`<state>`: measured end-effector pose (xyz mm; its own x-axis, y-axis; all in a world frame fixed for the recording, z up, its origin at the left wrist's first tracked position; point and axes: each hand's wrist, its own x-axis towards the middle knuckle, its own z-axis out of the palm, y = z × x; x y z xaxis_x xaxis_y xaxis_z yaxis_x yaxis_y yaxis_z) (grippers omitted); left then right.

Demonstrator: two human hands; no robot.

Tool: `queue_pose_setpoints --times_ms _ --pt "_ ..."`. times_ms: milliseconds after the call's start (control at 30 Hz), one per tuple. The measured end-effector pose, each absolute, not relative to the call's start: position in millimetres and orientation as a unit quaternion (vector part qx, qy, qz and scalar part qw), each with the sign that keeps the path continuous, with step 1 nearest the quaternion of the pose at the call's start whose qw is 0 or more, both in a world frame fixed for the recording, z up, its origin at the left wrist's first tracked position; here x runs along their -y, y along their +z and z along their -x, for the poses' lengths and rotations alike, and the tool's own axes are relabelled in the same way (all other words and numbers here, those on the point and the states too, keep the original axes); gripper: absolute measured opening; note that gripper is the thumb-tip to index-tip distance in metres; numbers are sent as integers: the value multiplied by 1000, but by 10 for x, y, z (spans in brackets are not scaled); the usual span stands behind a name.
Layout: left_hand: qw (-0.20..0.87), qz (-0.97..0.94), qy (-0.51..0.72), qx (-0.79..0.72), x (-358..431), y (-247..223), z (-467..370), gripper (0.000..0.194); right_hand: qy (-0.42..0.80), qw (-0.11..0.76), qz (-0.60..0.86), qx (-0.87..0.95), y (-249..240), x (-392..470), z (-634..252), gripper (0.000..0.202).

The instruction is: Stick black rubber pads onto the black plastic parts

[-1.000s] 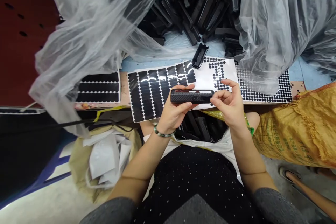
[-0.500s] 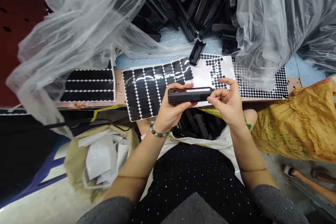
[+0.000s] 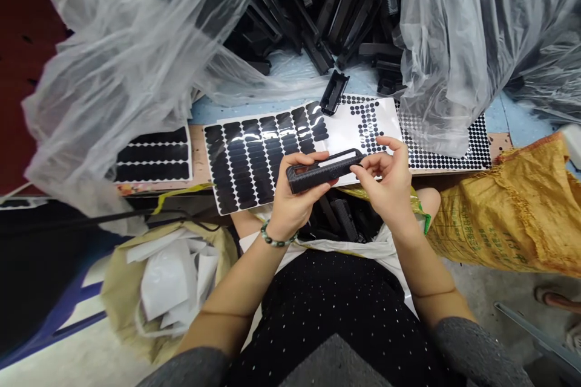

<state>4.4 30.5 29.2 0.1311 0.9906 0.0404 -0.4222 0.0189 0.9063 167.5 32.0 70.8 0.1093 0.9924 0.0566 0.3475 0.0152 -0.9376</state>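
Note:
My left hand (image 3: 296,196) is wrapped round the left part of a long, black plastic casing (image 3: 320,175) with a patterned face and a long opening along its top. At the casing's right end, my right hand (image 3: 391,178) pinches with thumb and forefinger; whether a small piece sits between them is hidden. The casing tilts a little, its right end higher. Behind it lies a white sheet of oblong black stickers (image 3: 261,154). Next to that is a sheet of round black dots (image 3: 367,127), partly peeled off. A second black casing (image 3: 334,92) rests on the sheets.
Many black casings (image 3: 345,9) are piled at the back between clear plastic bags (image 3: 445,60). More casings (image 3: 342,217) lie in a sack on my lap. A bag of white paper scraps (image 3: 167,278) stands at left, a yellow woven sack (image 3: 494,224) at right. Another person's foot shows lower right.
The casing has gone from nearly level to tilted, its left end lower and its top opening more in view. My right fingers stay at its right end. The whole view has shifted slightly.

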Motion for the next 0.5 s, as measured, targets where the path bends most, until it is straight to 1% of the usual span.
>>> queue_pose_setpoints --times_ms 67,133,200,267,367,433,500 --pt "610 -413 581 -345 -269 257 -86 39 308 442 616 575 656 -306 -1657 52" --pt "605 -398 593 -352 -235 218 -125 37 275 450 621 580 571 -317 -1651 65" --pt "613 -382 592 -358 -208 188 -142 36 307 459 601 578 478 -349 -1660 72" --pt "633 -373 577 -356 -199 181 -111 37 379 468 560 570 421 -390 -1689 64" --pt "699 -375 516 -325 -250 230 25 41 445 467 514 565 450 -441 -1762 44" --pt "735 -387 459 -315 -329 294 128 44 466 440 498 584 531 -454 -1807 36" --pt "743 -426 397 -329 -421 365 190 43 465 404 484 622 624 -451 -1828 32"
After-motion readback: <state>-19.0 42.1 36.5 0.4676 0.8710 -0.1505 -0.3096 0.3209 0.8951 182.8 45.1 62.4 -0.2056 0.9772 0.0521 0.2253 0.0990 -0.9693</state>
